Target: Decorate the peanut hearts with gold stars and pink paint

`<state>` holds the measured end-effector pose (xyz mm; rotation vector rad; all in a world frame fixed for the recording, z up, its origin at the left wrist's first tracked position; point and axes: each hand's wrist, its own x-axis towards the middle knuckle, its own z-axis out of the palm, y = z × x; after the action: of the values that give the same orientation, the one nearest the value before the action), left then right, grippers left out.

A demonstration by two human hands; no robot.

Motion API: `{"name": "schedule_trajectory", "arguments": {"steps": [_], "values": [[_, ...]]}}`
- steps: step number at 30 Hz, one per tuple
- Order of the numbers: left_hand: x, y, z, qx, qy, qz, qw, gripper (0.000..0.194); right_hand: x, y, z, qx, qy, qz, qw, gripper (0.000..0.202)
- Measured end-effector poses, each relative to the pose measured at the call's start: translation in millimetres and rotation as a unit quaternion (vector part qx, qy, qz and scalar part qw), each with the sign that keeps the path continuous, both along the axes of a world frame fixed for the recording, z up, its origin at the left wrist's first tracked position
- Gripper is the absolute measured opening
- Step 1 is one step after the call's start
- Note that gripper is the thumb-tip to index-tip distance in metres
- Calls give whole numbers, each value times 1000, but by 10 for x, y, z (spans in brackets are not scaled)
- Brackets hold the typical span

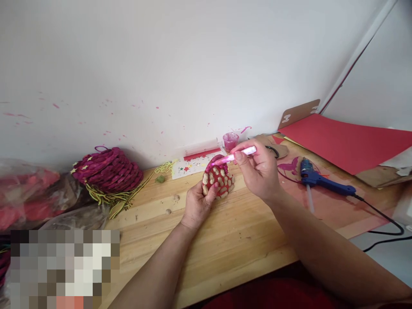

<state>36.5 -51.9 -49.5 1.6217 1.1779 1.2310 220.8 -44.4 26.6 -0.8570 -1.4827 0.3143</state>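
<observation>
My left hand (197, 205) is closed around a red ball covered with peanut shells (222, 182), held just above the wooden table. The shells along its upper edge are painted pink; the lower ones keep their tan colour. Between the fingers of my right hand (260, 169) is a white-handled paintbrush (247, 151), smeared with pink. Its tip meets the pink part of the ball at the upper left. Behind the ball stands a small clear cup of pink paint (230, 140).
A blue glue gun (328, 182) with its black cord lies at right, near red sheets (347, 139). At left sit a finished-looking magenta shell piece with yellow yarn (107, 169) and plastic bags (28, 193). A sticker sheet (193, 166) lies by the paint-spattered wall (180, 64).
</observation>
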Motion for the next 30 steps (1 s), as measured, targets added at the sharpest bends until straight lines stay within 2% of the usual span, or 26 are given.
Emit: {"name": "schedule_trajectory", "arguments": {"steps": [6,12,21,30], "values": [[-2,-6,21,-2,17,13,1000,33,14,16,-28,-17,-7,6,1000,15],[-3,-2,20,9,25,13,1000,31,25,16,8,12,-8,-17,1000,14],[-19,-3,-15,5,43,5,999,35,37,26,-2,-8,14,-1,1000,15],[-1,-6,24,-2,31,12,999,34,48,41,10,-34,29,7,999,20]]}}
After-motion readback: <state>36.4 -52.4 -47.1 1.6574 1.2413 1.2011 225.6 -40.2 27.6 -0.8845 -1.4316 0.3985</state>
